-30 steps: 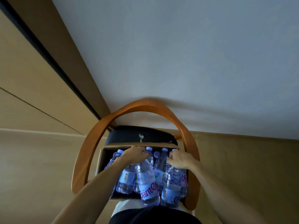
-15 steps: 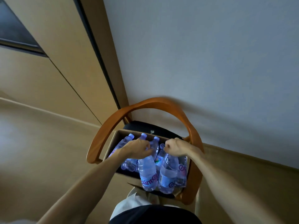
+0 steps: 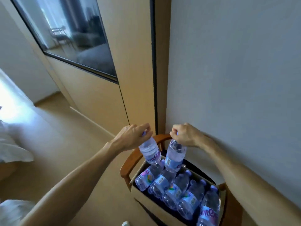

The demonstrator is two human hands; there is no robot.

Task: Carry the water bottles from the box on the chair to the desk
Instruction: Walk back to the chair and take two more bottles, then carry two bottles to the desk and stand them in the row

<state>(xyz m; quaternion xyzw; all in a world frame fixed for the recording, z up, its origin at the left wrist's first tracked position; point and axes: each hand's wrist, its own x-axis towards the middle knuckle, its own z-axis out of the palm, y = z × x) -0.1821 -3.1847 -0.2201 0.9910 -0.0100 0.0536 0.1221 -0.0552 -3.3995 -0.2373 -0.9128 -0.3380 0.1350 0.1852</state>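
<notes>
Room: grey-white wall point(image 3: 236, 70) fills the 12-to-3 o'clock sector; tan wood panelling point(image 3: 130, 62) adjoins it at 11 to 12 o'clock, split by a dark vertical strip point(image 3: 154, 62). Light wood floor point(image 3: 68, 144) runs from 7 to 9 o'clock.

Dark glass panel point(image 3: 73, 35), framed, set in the panelling at 10 to 11 o'clock; dim reflections show in it.

White bedding point(image 3: 11, 144) at 8 to 9 o'clock, brightly lit, partly out of view.

Wooden chair point(image 3: 130, 160) at 5 to 6 o'clock, curved back rail against the wall, dark seat under the box.

Cardboard box point(image 3: 146, 199) on the chair seat, top open. Bottles in the box point(image 3: 172, 190): clear plastic, purple caps and labels, packed close, leaning against one another; exact count unclear.

Left hand point(image 3: 132, 136) just left of centre, fingers curled round the cap and neck of the left bottle point(image 3: 149, 151), which hangs above the far end of the box, clear of the others.

Right hand point(image 3: 185, 134) just right of centre, fingers pinched round the neck of the right bottle point(image 3: 175, 155), likewise hanging above the box. The two lifted bottles are just beside each other, bases near the packed caps below; whether they touch those cannot be told.

Desk: not in view.
</notes>
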